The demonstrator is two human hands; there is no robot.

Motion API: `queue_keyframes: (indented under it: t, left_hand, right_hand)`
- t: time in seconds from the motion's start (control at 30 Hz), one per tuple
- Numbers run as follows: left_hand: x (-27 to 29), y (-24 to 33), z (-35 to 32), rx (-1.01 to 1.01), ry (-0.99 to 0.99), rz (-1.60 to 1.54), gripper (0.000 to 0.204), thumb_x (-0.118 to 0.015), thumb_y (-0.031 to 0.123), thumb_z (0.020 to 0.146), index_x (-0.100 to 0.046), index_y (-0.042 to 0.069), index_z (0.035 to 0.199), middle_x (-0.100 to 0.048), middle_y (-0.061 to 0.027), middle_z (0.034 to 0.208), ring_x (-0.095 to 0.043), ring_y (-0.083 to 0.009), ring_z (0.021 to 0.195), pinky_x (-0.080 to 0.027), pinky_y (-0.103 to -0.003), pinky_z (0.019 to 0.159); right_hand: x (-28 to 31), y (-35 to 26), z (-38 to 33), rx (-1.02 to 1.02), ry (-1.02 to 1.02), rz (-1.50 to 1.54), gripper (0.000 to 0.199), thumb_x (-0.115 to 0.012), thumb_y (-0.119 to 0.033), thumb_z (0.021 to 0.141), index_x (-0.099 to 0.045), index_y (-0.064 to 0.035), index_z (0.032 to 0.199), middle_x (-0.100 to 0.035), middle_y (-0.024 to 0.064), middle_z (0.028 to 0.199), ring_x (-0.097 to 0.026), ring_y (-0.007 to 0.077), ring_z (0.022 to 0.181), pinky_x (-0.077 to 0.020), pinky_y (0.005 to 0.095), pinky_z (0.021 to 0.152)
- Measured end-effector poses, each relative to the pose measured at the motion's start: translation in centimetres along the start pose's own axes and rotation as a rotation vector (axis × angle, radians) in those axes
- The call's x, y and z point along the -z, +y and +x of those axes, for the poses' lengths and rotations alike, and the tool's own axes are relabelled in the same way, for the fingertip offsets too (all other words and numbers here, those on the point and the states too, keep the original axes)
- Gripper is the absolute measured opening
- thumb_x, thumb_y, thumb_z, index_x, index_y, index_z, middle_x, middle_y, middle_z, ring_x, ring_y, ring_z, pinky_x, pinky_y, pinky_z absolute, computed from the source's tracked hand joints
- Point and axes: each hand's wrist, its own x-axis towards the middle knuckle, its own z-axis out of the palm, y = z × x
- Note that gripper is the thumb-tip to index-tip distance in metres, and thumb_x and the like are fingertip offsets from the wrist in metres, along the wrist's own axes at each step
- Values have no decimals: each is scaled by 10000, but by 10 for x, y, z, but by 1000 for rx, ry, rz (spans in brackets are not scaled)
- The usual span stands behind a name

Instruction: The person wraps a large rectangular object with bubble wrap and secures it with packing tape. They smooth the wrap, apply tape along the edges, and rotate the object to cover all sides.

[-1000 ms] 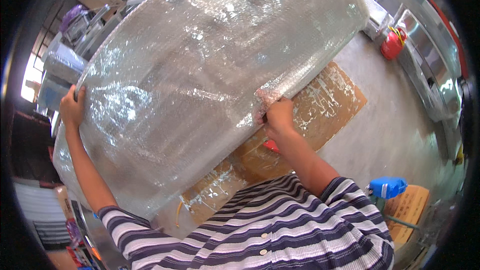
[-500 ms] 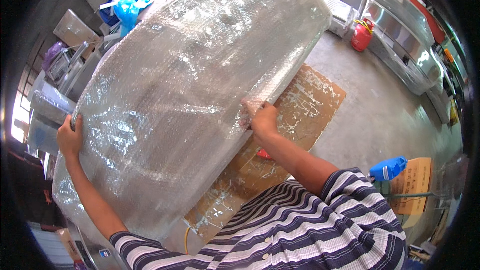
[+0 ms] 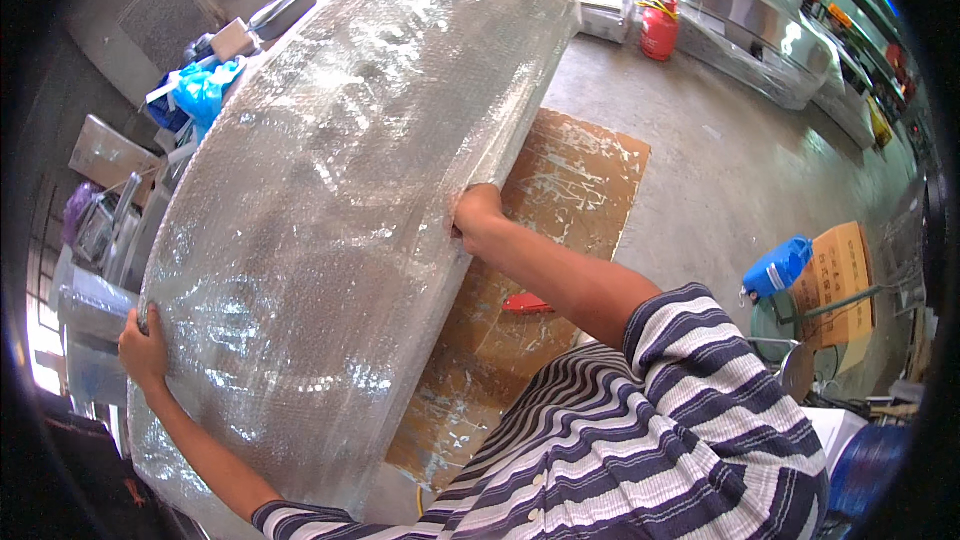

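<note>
A long, large item in clear bubble wrap (image 3: 300, 220) stretches from the lower left up to the top middle, tilted over a worn brown board (image 3: 580, 175). My left hand (image 3: 143, 348) grips its left edge, thumb on top of the wrap and the fingers mostly hidden underneath. On the right edge my right hand (image 3: 477, 212) is closed on the bubble wrap, with its fingertips tucked out of sight. What lies inside the wrap is too blurred by the plastic to name. A small red tool (image 3: 527, 302) rests on the board below my right forearm.
Behind on the right stand a red gas cylinder (image 3: 658, 28) and a wrapped stainless steel unit (image 3: 740, 30). A blue bottle-like container (image 3: 778, 267) and a cardboard box (image 3: 842, 285) are at right. Blue plastic bags (image 3: 203, 95) and stacked goods line the left side.
The view has swung to the right, and the wrapped item stands more steeply in it. My right hand has turned over its edge, with more fingers hidden. My left hand keeps its hold.
</note>
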Motion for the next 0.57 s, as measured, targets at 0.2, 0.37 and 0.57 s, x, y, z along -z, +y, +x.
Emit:
queue_keyframes:
  t: [0.2,0.37,0.57]
  left_hand:
    - [-4,-9,3,-1,-2,-13,575,-533,569,977,-662,10,1009,-691,-304,927,-656,-511,920,-486,-577,792]
    - [-5,-3,4,-10,-15,-30,585,-535,573,977,-651,0,994,-681,-298,883,-655,-504,882,-482,-568,754]
    - [-21,-11,5,-63,101,-30,601,-555,585,966,-634,-11,971,-669,-287,827,-662,-486,829,-471,-571,718]
  right_hand:
    - [23,1,-38,439,-23,-144,209,-537,-133,994,-632,51,1023,-678,152,957,-638,193,835,-502,385,698]
    - [54,5,-22,338,-352,195,283,-562,-247,1022,-580,-17,1185,-701,107,1000,-674,214,841,-525,405,723]
    - [74,15,-13,-3,-967,576,704,-501,-702,958,-511,-98,1319,-712,88,1059,-690,266,962,-538,465,843]
